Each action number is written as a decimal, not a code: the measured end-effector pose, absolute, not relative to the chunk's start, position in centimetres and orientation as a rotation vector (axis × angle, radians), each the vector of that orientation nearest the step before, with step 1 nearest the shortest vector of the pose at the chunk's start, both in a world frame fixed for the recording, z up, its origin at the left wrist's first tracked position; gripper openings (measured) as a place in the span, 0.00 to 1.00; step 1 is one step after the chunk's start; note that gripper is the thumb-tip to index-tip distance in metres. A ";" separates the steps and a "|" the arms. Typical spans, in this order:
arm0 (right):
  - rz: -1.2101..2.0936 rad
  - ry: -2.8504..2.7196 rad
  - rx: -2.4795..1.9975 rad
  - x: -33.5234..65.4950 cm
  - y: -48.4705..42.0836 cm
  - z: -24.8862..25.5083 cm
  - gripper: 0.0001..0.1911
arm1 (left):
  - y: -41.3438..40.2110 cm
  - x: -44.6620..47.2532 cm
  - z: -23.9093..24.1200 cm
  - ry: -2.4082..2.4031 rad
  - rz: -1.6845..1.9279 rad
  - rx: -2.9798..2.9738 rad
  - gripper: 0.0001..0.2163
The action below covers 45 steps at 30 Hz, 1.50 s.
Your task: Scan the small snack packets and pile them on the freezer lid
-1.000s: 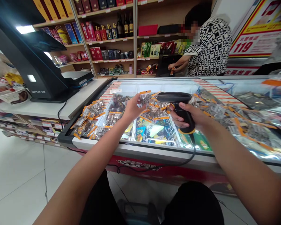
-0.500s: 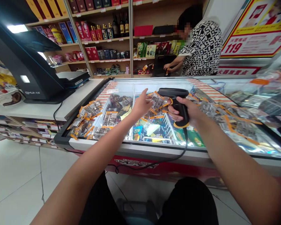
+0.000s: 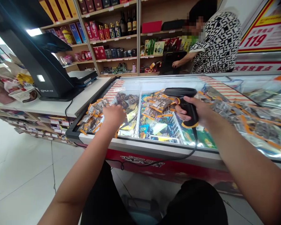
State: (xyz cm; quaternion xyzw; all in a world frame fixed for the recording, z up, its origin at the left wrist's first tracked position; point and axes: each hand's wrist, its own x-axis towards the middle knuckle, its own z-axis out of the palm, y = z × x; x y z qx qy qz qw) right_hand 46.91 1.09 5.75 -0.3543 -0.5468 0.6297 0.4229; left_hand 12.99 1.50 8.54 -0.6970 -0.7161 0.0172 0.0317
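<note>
My right hand (image 3: pixel 196 109) is wrapped around the handle of a black barcode scanner (image 3: pixel 180 92), held above the glass top of a chest freezer. A cable runs down from its grip. My left hand (image 3: pixel 114 116) is over the left part of the glass, at small clear packets with orange edges (image 3: pixel 89 120); its fingers curl downward and their tips are hidden, so I cannot see whether they hold a packet. Beside the scanner lies a heap of the same kind of packets (image 3: pixel 158 104). More orange-edged packets (image 3: pixel 255 122) are spread to the right of my right hand.
The chest freezer (image 3: pixel 154 149) holds bagged goods in baskets under its glass. At left, a counter (image 3: pixel 91 93) bears a dark checkout machine (image 3: pixel 50 73). Across the freezer, a person in a patterned shirt (image 3: pixel 219 40) bends beside shelves (image 3: pixel 114 39) of boxes and bottles.
My left hand has moved left from the heap near the scanner to the packets on the left. My right hand still grips the scanner. The view has shifted slightly.
</note>
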 end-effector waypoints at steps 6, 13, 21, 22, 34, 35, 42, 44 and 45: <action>1.573 -1.361 -0.907 47.0 1.3 5.4 0.24 | 3.6 9.9 7.5 -2.131 0.013 -2.449 0.24; 1.622 -1.407 -0.936 47.0 1.1 5.2 0.25 | 10.2 14.4 5.4 -2.048 -1.721 -2.535 0.07; 1.694 -1.473 -1.002 46.4 0.3 5.5 0.31 | 12.0 18.0 2.2 -1.765 -2.392 -2.469 0.12; 1.692 -1.472 -1.001 46.4 0.3 5.5 0.32 | 11.9 18.0 2.0 -1.742 -2.381 -2.501 0.13; 1.736 -1.517 -0.922 46.8 0.2 5.2 0.31 | 11.5 17.5 1.9 -1.812 -2.244 -2.558 0.15; 1.726 -1.512 -0.924 46.8 0.2 5.2 0.31 | 11.3 17.4 2.1 -1.881 -2.190 -2.564 0.18; 1.691 -1.499 -0.940 47.1 0.6 5.5 0.30 | 9.4 16.6 2.2 -2.170 -1.072 -2.500 0.38; 1.679 -1.499 -0.945 47.1 0.6 5.6 0.29 | 8.7 16.4 2.0 -2.137 -0.808 -2.449 0.31; 1.670 -1.499 -0.949 47.1 0.5 5.6 0.29 | 8.3 16.3 2.0 -2.125 -0.713 -2.436 0.27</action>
